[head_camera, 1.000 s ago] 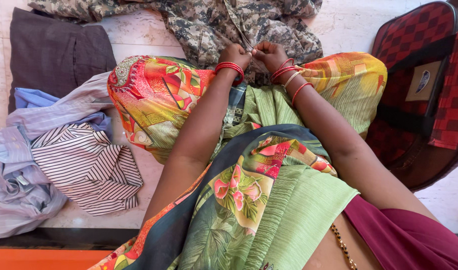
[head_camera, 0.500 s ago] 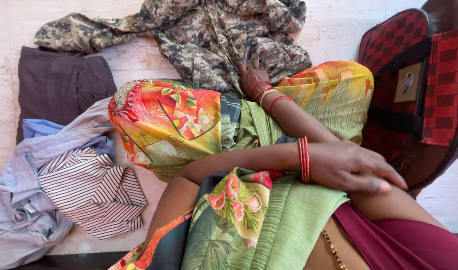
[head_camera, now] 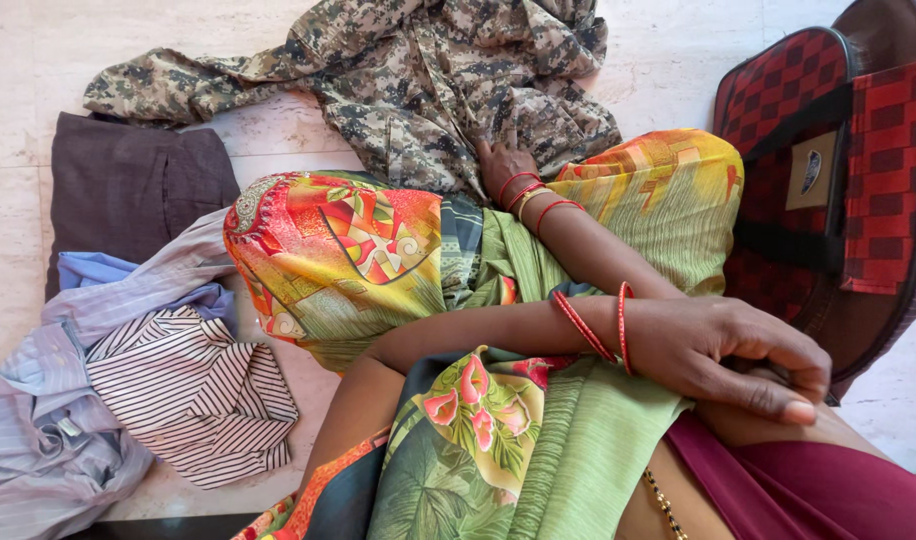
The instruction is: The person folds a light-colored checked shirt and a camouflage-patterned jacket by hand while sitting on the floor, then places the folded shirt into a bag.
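The right hand's point(head_camera: 505, 160) fingers are buried in the camouflage shirt point(head_camera: 448, 85), whose collar runs off the top edge. The checked bag point(head_camera: 828, 180) is cut at upper right. The pale shirts point(head_camera: 48, 440) leave the lower left.

Bare floor point(head_camera: 668, 60) lies open between the camouflage shirt point(head_camera: 448, 80) and checked bag point(head_camera: 828, 170).

Camouflage shirt point(head_camera: 428, 80): matt woven cloth, crumpled, far centre. Striped shirt point(head_camera: 193, 395): thin soft cotton-like cloth, left. Dark folded cloth point(head_camera: 138, 185): matt, plain weave. Floor point(head_camera: 18, 60): smooth pale stone tile, faint sheen. Checked bag point(head_camera: 828, 150), right: coarse fabric, glossy trim. Sari point(head_camera: 368, 250): smooth printed cloth, slight sheen. Bangles point(head_camera: 603, 320): glossy, hard, red.
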